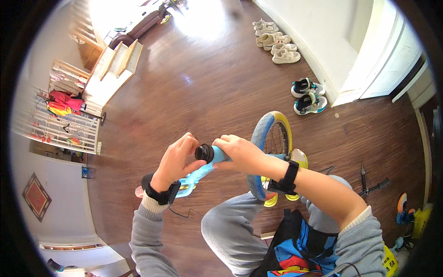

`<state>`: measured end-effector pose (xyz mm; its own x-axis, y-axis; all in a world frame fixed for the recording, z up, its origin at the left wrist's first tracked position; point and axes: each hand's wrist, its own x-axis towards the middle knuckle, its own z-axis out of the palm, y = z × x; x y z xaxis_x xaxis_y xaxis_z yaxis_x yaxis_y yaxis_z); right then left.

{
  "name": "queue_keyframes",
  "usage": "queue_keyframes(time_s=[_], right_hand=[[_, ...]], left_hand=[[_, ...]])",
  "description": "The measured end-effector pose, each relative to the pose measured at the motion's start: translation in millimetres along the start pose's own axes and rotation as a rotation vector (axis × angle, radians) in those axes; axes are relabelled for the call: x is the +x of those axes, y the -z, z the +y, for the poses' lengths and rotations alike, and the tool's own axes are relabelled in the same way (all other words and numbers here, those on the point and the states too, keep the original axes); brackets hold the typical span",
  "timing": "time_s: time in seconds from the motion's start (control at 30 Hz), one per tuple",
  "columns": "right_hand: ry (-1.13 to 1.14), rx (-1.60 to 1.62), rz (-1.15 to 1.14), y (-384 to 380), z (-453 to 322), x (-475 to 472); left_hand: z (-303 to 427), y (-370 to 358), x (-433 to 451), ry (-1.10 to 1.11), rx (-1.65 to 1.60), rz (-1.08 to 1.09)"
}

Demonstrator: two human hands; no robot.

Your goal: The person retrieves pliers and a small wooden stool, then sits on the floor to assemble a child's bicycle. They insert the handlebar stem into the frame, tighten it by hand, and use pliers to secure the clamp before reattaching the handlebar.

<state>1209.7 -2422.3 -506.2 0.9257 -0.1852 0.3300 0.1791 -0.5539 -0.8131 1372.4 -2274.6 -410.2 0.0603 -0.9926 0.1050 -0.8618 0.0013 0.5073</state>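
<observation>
A light-blue small bicycle frame (200, 171) stands tilted before me, with a black ring-shaped fitting (204, 153) on the open end of its tube. My right hand (240, 154) grips the blue tube just behind that fitting. At the fitting's other side is my left hand (177, 161), its thumb by the lower rim and its fingers curled above. Whether those fingers press on the ring cannot be made out. Beside my right wrist, a spoked wheel (258, 138) with a blue and yellow tyre is partly hidden by my forearm.
A handlebar with its stem (373, 187) lies on the wooden floor (193, 90) at right. Several pairs of shoes (285, 55) line the white wall. Wooden steps (116, 65) and a coat rack with clothes (65, 102) stand at left. Bags (389, 261) lie lower right.
</observation>
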Motion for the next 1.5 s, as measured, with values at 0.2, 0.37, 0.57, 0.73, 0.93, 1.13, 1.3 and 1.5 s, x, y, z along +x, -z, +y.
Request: queue_keyframes(time_s=[0.2,0.37,0.57,0.73,0.93,1.13,1.3,1.5], right_hand=[[0.073,-0.133,0.079,-5,-5,0],[0.085,-0.162,0.065,-7,-7,-1],[0.061,-0.172,0.110,-14,-13,-4],[0.021,-0.198,0.115,-25,-20,-7],[-0.023,-0.152,0.123,-38,-27,-2],[0.010,-0.050,0.083,-40,-24,2],[0.034,-0.070,0.052,-29,-24,2],[0.079,-0.159,0.040,-14,-28,-2]], left_hand=[[7,13,5,-0.181,0.361,-0.079],[7,8,25,-0.382,0.462,-0.070],[9,-4,24,-0.376,0.478,0.058],[21,-12,6,-0.191,0.499,0.123],[23,-12,-7,0.004,0.519,0.141],[21,1,-11,0.025,0.519,0.061],[22,1,-7,-0.015,0.537,0.072],[29,-3,-7,-0.030,0.488,0.082]])
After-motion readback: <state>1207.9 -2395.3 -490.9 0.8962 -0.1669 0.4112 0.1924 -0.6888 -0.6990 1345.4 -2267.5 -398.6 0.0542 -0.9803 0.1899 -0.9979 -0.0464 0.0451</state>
